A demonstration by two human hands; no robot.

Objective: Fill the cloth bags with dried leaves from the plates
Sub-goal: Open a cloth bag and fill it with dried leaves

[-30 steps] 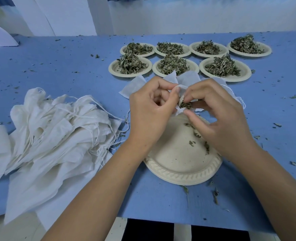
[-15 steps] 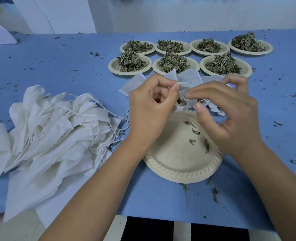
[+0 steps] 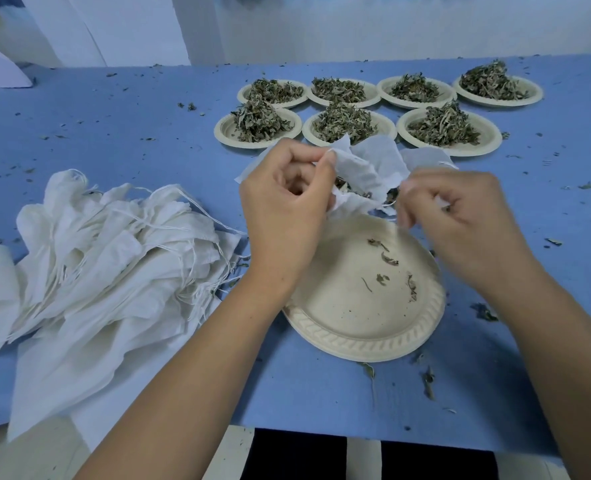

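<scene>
By the table's (image 3: 114,133) left edge lies the pile (image 3: 96,271) of empty bags, limp thin cloth with loose cords tangled through it. Any one of them should weigh almost nothing and fold under its own weight, so it is best lifted by the hem at the mouth rather than by a cord, which would probably drag its neighbours along.

The left hand (image 3: 283,209) is curled, thumb and forefinger pinching the near rim of the bag (image 3: 360,174), which hangs above the far rim of the plate (image 3: 356,344) at the table's near edge. The bag has no stiffness, and its mouth likely stays open only while both sides are pulled apart. Leaf shows dark inside it. The plate under it holds only a few scraps (image 3: 387,259), and it looks light enough to slide if knocked.

The right hand (image 3: 460,220) is also curled, its fingertips pinching the bag's right side. Blur hides whether they hold cloth or cord.

Toward the far right corner stand seven full plates (image 3: 228,133) in two rows, each heaped with leaves (image 3: 339,123). The leaves look dry, brittle and springy. They would crumble under a hard squeeze and shed bits, as the crumbs across the table suggest, so a loose pinch carried low over a plate seems wise.
</scene>
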